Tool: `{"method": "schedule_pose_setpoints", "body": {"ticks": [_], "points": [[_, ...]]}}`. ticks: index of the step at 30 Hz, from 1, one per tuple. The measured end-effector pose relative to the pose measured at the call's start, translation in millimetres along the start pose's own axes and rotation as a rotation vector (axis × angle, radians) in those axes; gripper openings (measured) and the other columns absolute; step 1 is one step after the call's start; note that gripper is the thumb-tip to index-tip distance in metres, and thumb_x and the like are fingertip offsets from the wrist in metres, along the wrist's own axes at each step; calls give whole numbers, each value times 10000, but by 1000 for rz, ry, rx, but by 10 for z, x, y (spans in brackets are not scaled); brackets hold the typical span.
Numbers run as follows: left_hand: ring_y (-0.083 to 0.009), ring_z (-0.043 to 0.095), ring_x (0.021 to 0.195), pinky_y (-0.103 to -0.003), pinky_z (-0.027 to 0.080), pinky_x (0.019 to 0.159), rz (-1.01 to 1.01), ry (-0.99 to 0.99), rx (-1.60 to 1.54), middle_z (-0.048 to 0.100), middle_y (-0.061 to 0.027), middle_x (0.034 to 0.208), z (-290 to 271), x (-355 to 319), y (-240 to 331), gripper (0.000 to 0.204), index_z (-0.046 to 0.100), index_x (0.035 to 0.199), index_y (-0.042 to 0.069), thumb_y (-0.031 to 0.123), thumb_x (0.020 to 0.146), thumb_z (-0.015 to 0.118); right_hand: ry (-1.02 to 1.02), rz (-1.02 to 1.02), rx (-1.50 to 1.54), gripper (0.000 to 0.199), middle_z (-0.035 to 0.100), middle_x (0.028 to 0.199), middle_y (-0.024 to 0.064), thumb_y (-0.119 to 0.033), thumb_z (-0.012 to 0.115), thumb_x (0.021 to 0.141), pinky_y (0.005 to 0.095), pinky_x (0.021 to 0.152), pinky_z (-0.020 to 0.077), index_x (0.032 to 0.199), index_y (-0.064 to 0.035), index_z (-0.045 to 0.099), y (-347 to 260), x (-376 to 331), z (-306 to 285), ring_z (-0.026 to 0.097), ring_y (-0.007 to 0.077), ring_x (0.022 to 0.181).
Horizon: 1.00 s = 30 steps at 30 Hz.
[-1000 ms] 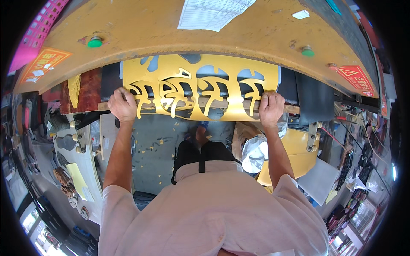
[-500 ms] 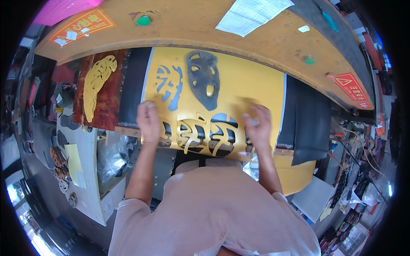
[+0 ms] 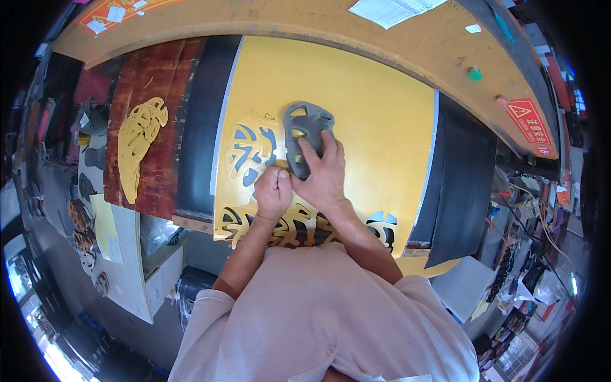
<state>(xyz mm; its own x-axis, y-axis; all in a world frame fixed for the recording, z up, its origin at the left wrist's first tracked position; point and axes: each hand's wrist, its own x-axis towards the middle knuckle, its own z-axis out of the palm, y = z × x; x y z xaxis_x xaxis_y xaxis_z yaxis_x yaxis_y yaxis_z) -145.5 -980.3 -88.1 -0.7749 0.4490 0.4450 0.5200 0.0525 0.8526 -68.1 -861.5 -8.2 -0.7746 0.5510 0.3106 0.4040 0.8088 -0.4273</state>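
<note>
A dark grey, sole-shaped cutting die [image 3: 308, 121] with several openings lies on the yellow sheet [image 3: 363, 102]. My right hand [image 3: 323, 178] grips its lower right part, fingers spread over the top and side. Beside the die's lower end my left hand [image 3: 273, 192] is closed, knuckles up; whatever it pinches is hidden. Just left of the die is a patch of cut openings [image 3: 249, 149] in the sheet. More cut-out shapes [image 3: 299, 224] run along the near edge, partly covered by my forearms.
Yellow cut pieces [image 3: 141, 137] are piled on a reddish-brown board [image 3: 167, 76] at left. An orange machine beam [image 3: 280, 20] spans the far side, with a green button [image 3: 475, 74]. Black mats [image 3: 459, 178] flank the sheet. A pale table [image 3: 130, 254] stands at lower left.
Both hands have moved inward from the sheet's near sides to the die. My right hand has taken hold of it, and my left has closed beside it. The view has shifted.
</note>
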Motion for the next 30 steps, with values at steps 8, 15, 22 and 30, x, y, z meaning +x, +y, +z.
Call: {"method": "schedule_pose_setpoints", "body": {"ticks": [8,15,22,30], "points": [[-387,646,669,-457,520,624,109,10,68,642,-182,778,-4,-85,55,84,605,918,29,81,981,624,-208,482,1061,813,703,1283,163,-222,852,751,358,988,537,1497,-10,607,419,181,-1061,672,234,1143],[-350,683,695,-421,549,668,60,1,89,694,-176,818,58,18,137,222,688,1042,7,205,1065,591,-24,308,1264,934,659,1379,225,-348,814,775,419,1068,519,1542,81,496,493,-191,-1671,673,310,1214],[-282,735,933,-402,558,841,-631,-172,-288,764,-164,985,155,497,328,395,738,1098,9,363,1108,564,211,542,1116,860,704,1281,193,-251,791,739,380,1007,533,1491,91,556,864,-736,-1831,694,253,1077],[-236,686,1012,-398,582,936,-1165,-118,-1150,723,-92,1031,270,1080,312,422,620,1292,14,392,1108,588,228,369,486,701,549,1546,180,-86,801,725,389,1130,476,1406,15,671,1177,-792,-1655,591,315,1358]]}}
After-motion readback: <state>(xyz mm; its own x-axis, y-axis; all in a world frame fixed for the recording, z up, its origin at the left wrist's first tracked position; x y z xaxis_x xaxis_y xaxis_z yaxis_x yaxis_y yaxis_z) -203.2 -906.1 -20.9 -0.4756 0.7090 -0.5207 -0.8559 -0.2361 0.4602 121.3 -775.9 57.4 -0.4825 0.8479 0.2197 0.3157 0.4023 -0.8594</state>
